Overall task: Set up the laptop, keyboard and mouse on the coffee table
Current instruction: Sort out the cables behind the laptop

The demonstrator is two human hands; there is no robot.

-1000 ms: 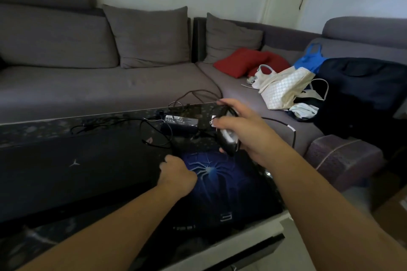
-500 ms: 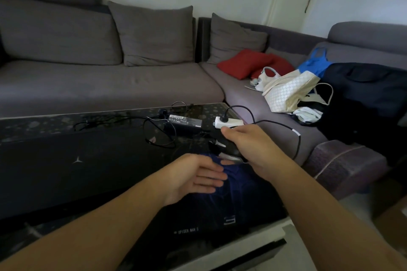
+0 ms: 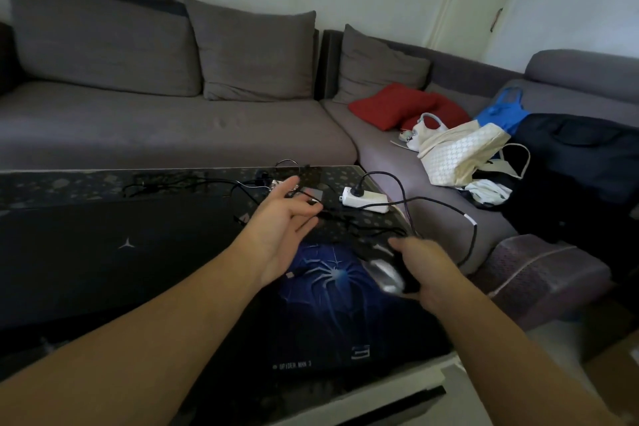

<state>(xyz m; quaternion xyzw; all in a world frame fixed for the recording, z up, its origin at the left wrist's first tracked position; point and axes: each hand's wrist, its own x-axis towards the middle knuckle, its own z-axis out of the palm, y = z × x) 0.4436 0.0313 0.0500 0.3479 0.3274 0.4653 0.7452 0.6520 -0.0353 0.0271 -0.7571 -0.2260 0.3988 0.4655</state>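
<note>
The mouse pad [image 3: 332,290] is dark blue with a white spider. The sofa [image 3: 166,128] is grey, one cushion [image 3: 390,105] red, the power strip [image 3: 363,200] white.

Mouse [image 3: 386,274]: motion-blurred, its far side hidden under my right hand [image 3: 423,270]. Power adapter [image 3: 313,193]: mostly covered by the fingers [image 3: 304,206] of my left hand [image 3: 281,230]. Mouse pad [image 3: 340,315]: left edge hidden by my left forearm. Laptop [image 3: 114,252]: cut off at the frame's left edge. Small connector [image 3: 289,275] on the pad: too small to identify. Both elbows out of frame.
</note>
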